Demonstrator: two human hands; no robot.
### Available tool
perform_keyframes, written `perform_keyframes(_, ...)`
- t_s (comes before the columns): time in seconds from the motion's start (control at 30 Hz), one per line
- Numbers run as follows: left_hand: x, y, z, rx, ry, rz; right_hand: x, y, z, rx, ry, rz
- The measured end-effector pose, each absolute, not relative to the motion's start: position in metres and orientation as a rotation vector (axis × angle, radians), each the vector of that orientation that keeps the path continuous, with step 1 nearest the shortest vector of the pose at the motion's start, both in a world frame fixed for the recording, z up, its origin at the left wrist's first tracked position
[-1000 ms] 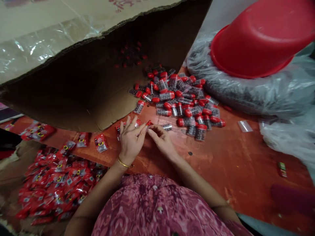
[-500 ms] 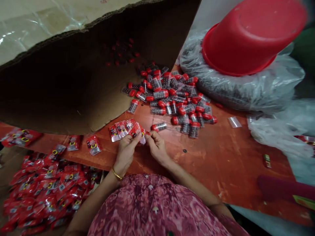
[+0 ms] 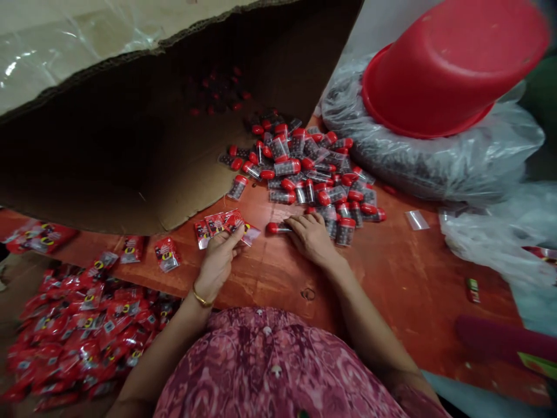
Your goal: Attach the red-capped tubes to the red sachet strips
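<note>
A small red printed plastic packet (image 3: 251,233) is pinched between the thumb and fingers of my left hand (image 3: 221,255). Beside and partly behind it, several more such packets (image 3: 209,227) lie overlapping on the table. My right hand (image 3: 312,239), palm down with fingers stretched out, reaches over the clear end of a small red-capped bottle (image 3: 275,228) lying on its side; its thumb is hidden. Just beyond that hand is a heap of similar clear bottles (image 3: 300,159) with dark beads inside and red caps.
A large cardboard box (image 3: 191,203) opens at the left, with more bottles in its dark inside. Filled red packets (image 3: 87,331) are heaped below the table's left edge. At the right, a red bucket (image 3: 435,75) sits tilted on a clear bag of dark beads (image 3: 418,165).
My right hand has let go of the packet and moved right to the lying bottle. My left hand keeps the packet. The view has shifted slightly.
</note>
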State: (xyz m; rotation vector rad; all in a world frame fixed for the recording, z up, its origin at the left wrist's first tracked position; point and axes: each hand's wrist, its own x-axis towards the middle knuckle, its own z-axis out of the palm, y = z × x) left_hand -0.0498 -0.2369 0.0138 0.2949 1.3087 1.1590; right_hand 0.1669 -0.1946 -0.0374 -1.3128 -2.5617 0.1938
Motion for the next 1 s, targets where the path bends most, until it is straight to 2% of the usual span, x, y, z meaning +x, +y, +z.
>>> perform_keyframes(0.2,-0.055,-0.235,0.011,0.271,1.279,1.136,0.159,-0.217,-0.043,-1.359,-2.495,0.093)
perform_keyframes(0.5,-0.055,-0.235,0.006,0.237,1.262,1.101,0.152,-0.23,-0.049,-1.353,-2.24,0.276)
perform_keyframes(0.67,-0.054,-0.236,0.008,0.2,1.22,1.084,0.15,-0.238,-0.036,-1.115,-2.035,0.44)
perform_keyframes(0.87,-0.049,-0.234,0.014,0.196,1.179,1.014,0.143,-0.238,-0.019,-0.798,-2.084,0.154)
perform_keyframes(1.0,-0.048,-0.236,0.012,0.231,1.188,1.011,0.142,-0.235,-0.018,-0.748,-2.093,0.079)
